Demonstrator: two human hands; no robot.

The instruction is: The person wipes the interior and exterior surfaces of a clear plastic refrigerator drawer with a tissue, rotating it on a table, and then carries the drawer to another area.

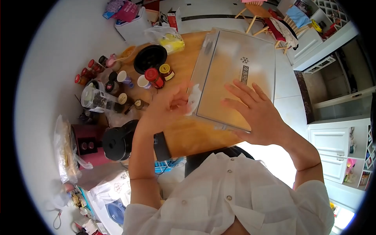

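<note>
A flat, translucent plastic sheet or cover [227,58] with a snowflake mark and a dark printed label lies on the wooden table; whether it is a lid, a box or a bag I cannot tell. My right hand [256,113] is over its near right side, with the fingers spread and nothing held. My left hand [166,105] hovers by its left edge, fingers loosely curled and slightly blurred. Just beyond those fingers is a crumpled white tissue [193,100], which appears to lie against the plastic's edge rather than in the hand.
Left on the table [188,137] stand a red-lidded jar [154,78], a yellow-lidded jar [167,72], a black bowl [150,59], paper cups [124,78] and a clear container [94,98]. A black appliance [116,143] sits near my left forearm. Wooden chairs [256,13] stand beyond the table.
</note>
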